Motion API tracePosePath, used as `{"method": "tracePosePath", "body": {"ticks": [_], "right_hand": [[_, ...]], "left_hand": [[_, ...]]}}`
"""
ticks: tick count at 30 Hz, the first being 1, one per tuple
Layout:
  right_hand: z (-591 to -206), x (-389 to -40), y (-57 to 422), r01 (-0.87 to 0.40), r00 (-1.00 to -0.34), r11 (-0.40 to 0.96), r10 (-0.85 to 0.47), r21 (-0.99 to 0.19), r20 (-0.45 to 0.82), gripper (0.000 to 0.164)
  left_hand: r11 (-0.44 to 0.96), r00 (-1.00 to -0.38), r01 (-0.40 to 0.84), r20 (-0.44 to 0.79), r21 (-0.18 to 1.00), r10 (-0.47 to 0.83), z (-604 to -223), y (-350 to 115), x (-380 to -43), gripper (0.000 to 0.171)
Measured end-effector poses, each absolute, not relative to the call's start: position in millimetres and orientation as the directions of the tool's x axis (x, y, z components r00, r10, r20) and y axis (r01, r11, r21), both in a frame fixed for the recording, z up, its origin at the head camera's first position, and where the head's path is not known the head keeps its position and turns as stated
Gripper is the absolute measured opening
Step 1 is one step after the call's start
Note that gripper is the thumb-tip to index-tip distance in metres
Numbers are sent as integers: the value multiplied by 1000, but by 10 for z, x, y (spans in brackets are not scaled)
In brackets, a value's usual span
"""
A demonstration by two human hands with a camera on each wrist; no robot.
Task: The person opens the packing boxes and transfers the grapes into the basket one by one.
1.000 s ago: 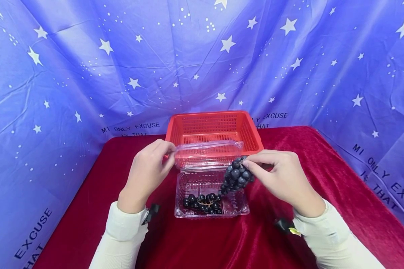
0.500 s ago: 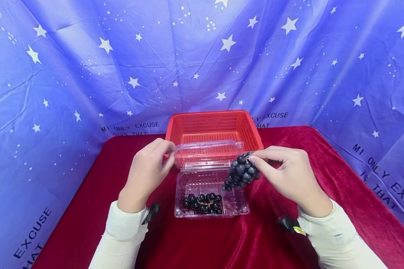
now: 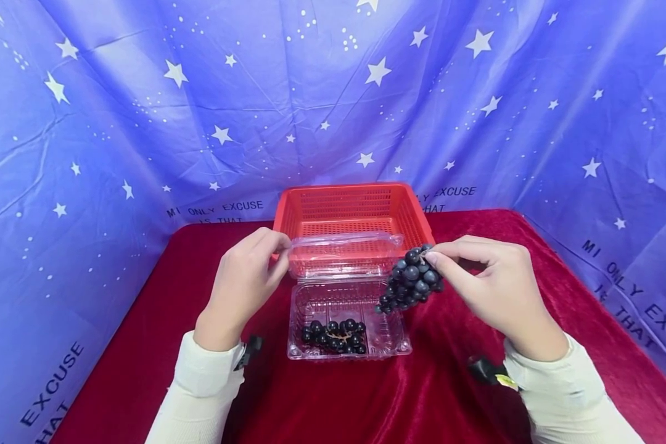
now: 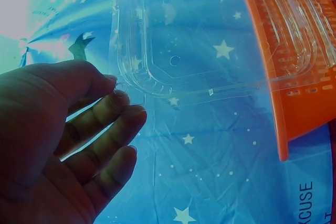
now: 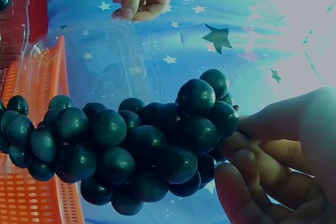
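A clear plastic clamshell box (image 3: 385,336) sits on the table with its lid (image 3: 344,250) raised at the back. My left hand (image 3: 246,277) pinches the lid's left corner between thumb and fingertips; the left wrist view shows the lid edge (image 4: 210,95) at those fingertips. From my right hand (image 3: 491,277) hangs a bunch of dark grapes (image 3: 413,277), pinched by its stem at the top. It tilts down to the left, overlapping the box's right rear in the head view. Inside the box, at the front left, lies another bunch of black grapes (image 3: 333,336) with a brown stem.
Right behind the clamshell stands a red slotted plastic basket (image 3: 424,222), partly covered by the raised lid in the head view. Dark red velvet cloth (image 3: 333,401) covers the table. A blue curtain with stars (image 3: 333,111) surrounds it at the back and sides.
My right hand has moved right and slightly up, drawing its grape bunch away from the grapes in the box. The left hand and lid stay in place.
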State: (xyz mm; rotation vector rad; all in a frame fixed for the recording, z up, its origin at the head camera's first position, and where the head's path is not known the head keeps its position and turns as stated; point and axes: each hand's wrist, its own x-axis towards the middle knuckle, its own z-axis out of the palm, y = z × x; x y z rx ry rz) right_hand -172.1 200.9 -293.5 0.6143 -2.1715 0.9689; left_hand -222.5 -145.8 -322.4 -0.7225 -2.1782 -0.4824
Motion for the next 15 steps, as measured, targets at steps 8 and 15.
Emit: {"method": "tracePosePath", "body": {"ticks": [8, 15], "right_hand": [[-2911, -1735, 2037, -646, -657, 599, -121, -473, 744, 17], [-2881, -1748, 2055, -647, -653, 592, -104, -481, 750, 17]], "left_hand": [[764, -544, 635, 767, 112, 340, -3221, -1466, -2227, 12], [765, -545, 634, 767, 113, 339, -3212, -1475, -2230, 10]]}}
